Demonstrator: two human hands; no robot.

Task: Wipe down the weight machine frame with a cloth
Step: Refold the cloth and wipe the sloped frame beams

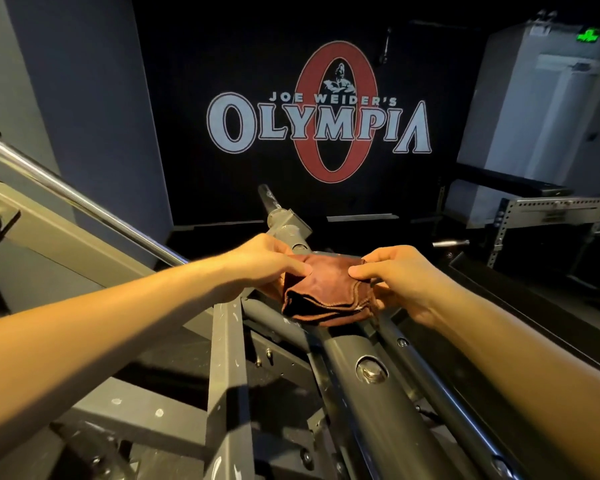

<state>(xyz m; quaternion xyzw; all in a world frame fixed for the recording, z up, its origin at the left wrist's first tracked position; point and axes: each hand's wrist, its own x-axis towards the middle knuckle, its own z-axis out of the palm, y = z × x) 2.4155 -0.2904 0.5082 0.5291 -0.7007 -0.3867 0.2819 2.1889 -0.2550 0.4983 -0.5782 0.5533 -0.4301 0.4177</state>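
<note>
Cloth: a folded reddish-brown cloth (321,292) is held just over the thick grey tube of the weight machine frame (371,372); whether it touches the tube cannot be told.
Left hand: the left hand (267,268) pinches the cloth's left edge, thumb on top, fingers curled beneath.
Right hand: the right hand (400,277) pinches the right edge the same way.
Frame edges: the tube runs from the lower right up to a capped end (269,199) by the far wall; a flat scuffed bar (227,375) lies just left of it.
Open room: dark floor beyond the tube's far end; a chrome bar (84,199) slants across the upper left.
Surroundings: an Olympia wall logo (321,124); a perforated steel rack (548,209) at right.
</note>
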